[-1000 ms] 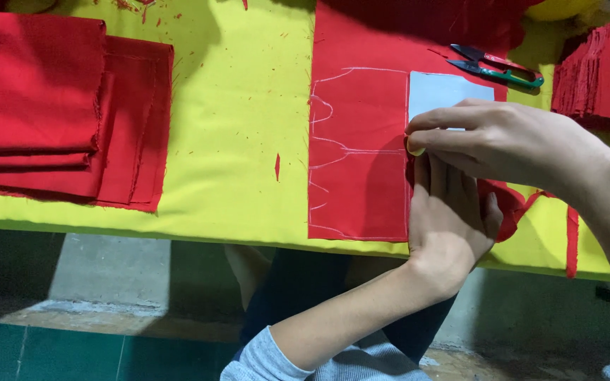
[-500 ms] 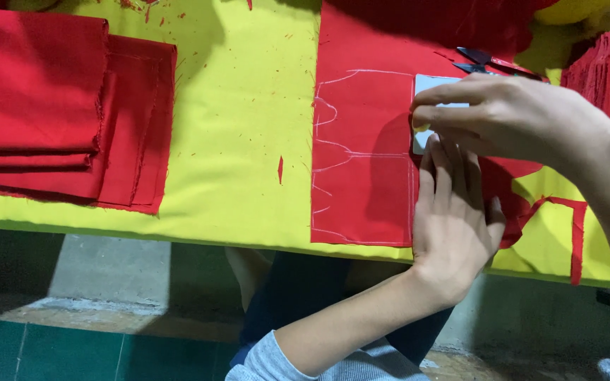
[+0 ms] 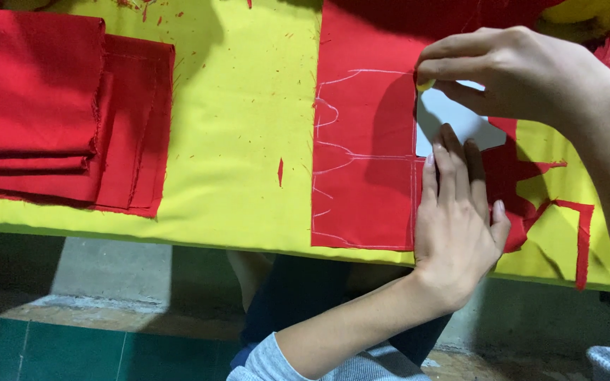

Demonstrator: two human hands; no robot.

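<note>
A red cloth panel (image 3: 361,141) lies flat on the yellow table cover (image 3: 241,127), its lower edge near the table's front edge. Pale chalk lines run over it: a long vertical line with small curves on the left, a line along the top, a double line down the right edge. A white card (image 3: 460,123) lies at the panel's upper right, against that double line. My left hand (image 3: 457,219) rests flat, palm down, fingers straight and close together, pressing on the lower part of the card and the cloth next to it; it grips nothing. My right hand (image 3: 524,74) hovers over the card's top left corner, thumb and forefinger pinched on a small yellowish piece of chalk (image 3: 426,85), the tip at the cloth. Red offcuts (image 3: 531,183) lie to the right of my left hand. A stack of folded red cloth (image 3: 51,106) sits well apart at the far left.
</note>
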